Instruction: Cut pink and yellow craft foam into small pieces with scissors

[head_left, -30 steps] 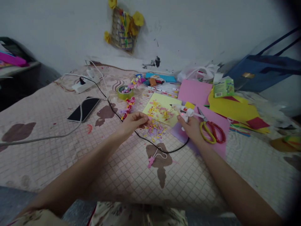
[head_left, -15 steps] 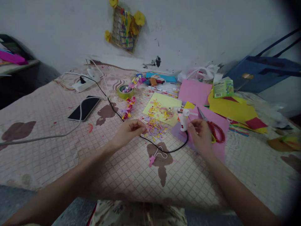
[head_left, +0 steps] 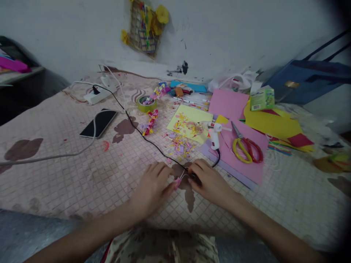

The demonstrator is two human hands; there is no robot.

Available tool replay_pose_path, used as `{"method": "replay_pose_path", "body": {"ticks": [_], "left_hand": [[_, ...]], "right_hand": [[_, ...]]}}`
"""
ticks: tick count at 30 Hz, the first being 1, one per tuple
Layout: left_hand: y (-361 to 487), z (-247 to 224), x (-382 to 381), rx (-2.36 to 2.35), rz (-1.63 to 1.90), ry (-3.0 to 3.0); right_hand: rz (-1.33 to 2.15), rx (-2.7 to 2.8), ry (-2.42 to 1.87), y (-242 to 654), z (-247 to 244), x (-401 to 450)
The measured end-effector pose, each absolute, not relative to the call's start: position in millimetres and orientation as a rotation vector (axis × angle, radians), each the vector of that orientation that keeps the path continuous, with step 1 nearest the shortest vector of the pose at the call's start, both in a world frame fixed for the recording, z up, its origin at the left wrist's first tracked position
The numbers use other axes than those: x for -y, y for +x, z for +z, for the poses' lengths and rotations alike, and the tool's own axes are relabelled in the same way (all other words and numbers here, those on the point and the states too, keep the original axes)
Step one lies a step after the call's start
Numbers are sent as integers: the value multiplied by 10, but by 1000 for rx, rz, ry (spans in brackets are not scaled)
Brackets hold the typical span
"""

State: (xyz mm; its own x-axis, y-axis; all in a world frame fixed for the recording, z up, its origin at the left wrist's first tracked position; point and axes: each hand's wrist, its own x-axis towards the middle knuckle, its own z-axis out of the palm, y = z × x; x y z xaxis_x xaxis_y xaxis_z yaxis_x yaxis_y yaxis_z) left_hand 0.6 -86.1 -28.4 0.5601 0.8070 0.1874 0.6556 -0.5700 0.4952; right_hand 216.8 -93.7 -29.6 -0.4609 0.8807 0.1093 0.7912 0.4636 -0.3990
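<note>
A small pink paper piece point(head_left: 177, 182) with a white string loop point(head_left: 184, 173) lies on the table between my hands. My left hand point(head_left: 153, 184) is at its left side, thumb tip by the pink paper, with a gap between thumb and fingers. From the right, my right hand point(head_left: 210, 179) reaches over the string's end and the black cord point(head_left: 159, 149), its thumb and fingertips apart. Blur hides the exact contact. Beyond the hands lie paper snippets point(head_left: 181, 145) and a white hot glue gun point(head_left: 214, 135), which neither hand holds.
Scissors point(head_left: 246, 148) rest on pink paper point(head_left: 257, 171) at right. A phone point(head_left: 99, 123), power strip point(head_left: 100, 95) and tape roll point(head_left: 147, 105) are at left and centre. A blue bag point(head_left: 309, 82) stands at the back right.
Both hands have moved toward each other and nearer to me, down to the pink paper piece. My right hand has left the glue gun's side, and the scissors are uncovered.
</note>
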Motion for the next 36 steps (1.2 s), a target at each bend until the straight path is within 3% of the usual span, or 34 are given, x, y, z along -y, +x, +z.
{"method": "replay_pose_path", "body": {"ticks": [7, 16, 27, 33, 36], "left_hand": [[199, -308, 1071, -1331, 272, 2521], [166, -261, 1012, -1299, 290, 2425], [-23, -142, 835, -1110, 487, 1656], [-50, -102, 823, -1105, 464, 1588], [-75, -95, 818, -1111, 460, 1609]], "right_hand": [[412, 2408, -1408, 2112, -299, 974], [383, 2402, -1390, 2092, -326, 950], [1490, 1633, -1161, 2128, -157, 1013], [1227, 1834, -1212, 2075, -236, 1051], [1268, 1843, -1217, 2074, -259, 1067]]}}
